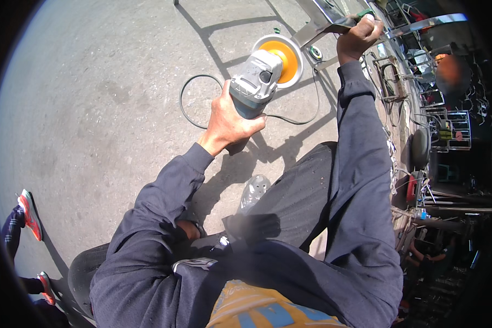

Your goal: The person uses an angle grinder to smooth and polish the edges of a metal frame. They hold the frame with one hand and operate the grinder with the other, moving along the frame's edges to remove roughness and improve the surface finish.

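Over sunlit concrete floor [120, 109] striped with shadows, the left hand [227, 121] wraps an angle grinder [252, 81], its disc beside a shiny metal frame [311, 31] that the right hand [361, 37] clasps. Metalwork [458, 130] clutters the dim workshop side at right.

Orange-red shoes [30, 216] rest on concrete floor [120, 98] well left of both hands [229, 121]; right of them, a silver metal frame [463, 131] and a blurred orange shape [452, 76]
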